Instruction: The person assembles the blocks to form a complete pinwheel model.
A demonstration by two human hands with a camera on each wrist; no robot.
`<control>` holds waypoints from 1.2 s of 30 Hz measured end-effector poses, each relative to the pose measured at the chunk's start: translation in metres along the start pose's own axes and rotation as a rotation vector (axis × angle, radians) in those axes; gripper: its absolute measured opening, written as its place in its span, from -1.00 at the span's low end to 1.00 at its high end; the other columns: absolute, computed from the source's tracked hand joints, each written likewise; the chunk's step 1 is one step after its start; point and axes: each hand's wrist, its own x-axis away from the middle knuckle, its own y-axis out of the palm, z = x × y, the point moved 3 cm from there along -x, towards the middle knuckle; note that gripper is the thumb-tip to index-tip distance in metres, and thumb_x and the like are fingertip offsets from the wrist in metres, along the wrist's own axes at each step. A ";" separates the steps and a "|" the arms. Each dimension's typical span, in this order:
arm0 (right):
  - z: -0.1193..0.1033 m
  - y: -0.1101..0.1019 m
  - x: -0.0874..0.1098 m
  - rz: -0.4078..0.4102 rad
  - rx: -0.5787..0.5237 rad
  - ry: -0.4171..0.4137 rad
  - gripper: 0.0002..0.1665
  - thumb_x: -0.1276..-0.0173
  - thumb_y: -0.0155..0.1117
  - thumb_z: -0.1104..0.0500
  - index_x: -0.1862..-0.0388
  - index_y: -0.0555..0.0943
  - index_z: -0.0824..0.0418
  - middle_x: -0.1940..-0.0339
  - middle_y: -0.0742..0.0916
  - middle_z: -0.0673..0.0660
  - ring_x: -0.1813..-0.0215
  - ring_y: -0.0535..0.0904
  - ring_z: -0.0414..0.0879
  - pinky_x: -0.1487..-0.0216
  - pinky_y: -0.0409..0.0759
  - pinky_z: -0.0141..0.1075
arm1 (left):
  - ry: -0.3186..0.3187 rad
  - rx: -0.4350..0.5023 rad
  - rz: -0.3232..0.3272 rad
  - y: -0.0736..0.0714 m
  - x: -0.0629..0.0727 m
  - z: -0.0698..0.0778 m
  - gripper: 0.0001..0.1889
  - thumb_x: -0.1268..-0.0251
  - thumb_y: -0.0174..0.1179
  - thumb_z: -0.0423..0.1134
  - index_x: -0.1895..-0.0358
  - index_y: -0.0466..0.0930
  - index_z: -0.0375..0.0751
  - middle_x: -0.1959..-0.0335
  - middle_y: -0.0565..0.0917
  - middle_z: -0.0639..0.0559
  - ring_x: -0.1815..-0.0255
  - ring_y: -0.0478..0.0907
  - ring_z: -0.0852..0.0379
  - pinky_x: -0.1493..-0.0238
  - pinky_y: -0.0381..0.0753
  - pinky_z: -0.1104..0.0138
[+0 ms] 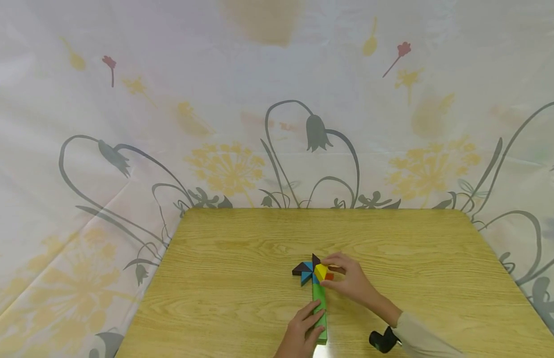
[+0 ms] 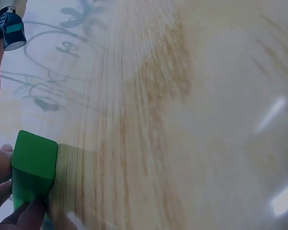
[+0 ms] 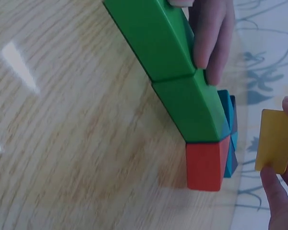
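Several green blocks (image 1: 319, 298) lie end to end in a strip on the table. My left hand (image 1: 299, 330) rests on the strip, fingers across its top. In the left wrist view, one green block's end (image 2: 36, 153) shows beside the fingers. Beyond the strip, blue blocks (image 1: 306, 276), dark triangular blocks (image 1: 300, 269) and a red block (image 1: 330, 276) fan out like a pinwheel. Between thumb and fingers my right hand (image 1: 348, 278) pinches a yellow triangular block (image 1: 320, 272). It is tilted above the pinwheel; the right wrist view shows its flat rectangular face (image 3: 275, 141), apart from the other blocks.
The wooden table (image 1: 223, 298) spreads on both sides of the blocks. A black device (image 1: 382, 340) sits at the right wrist, near the front. Behind the table hangs a flower-patterned cloth (image 1: 277, 164).
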 end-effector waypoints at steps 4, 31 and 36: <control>0.001 0.007 0.001 -0.024 -0.006 0.008 -0.51 -0.06 0.50 0.29 0.01 0.60 0.43 0.04 0.61 0.23 0.05 0.57 0.11 0.07 0.59 0.00 | 0.027 -0.007 0.011 0.000 0.000 -0.001 -0.60 -0.47 -0.03 -0.22 -0.18 0.47 -0.45 -0.26 0.40 -0.28 -0.19 0.41 -0.25 0.01 0.58 0.28; 0.000 0.036 0.000 -0.113 0.027 -0.042 -0.55 0.00 0.49 0.38 0.07 0.63 0.39 0.07 0.61 0.18 0.05 0.55 0.08 0.09 0.62 -0.05 | 0.089 -0.058 0.067 0.002 0.002 -0.003 -0.64 -0.42 0.03 -0.28 -0.13 0.50 -0.49 -0.25 0.42 -0.26 -0.16 0.46 -0.18 0.01 0.58 0.27; 0.000 0.040 -0.001 -0.142 -0.010 -0.051 -0.57 -0.02 0.48 0.40 0.08 0.62 0.33 0.10 0.59 0.18 0.06 0.54 0.06 0.08 0.61 -0.02 | 0.090 -0.075 0.072 0.004 0.003 -0.005 -0.63 -0.42 0.03 -0.28 -0.14 0.50 -0.48 -0.25 0.41 -0.27 -0.16 0.45 -0.18 0.00 0.58 0.28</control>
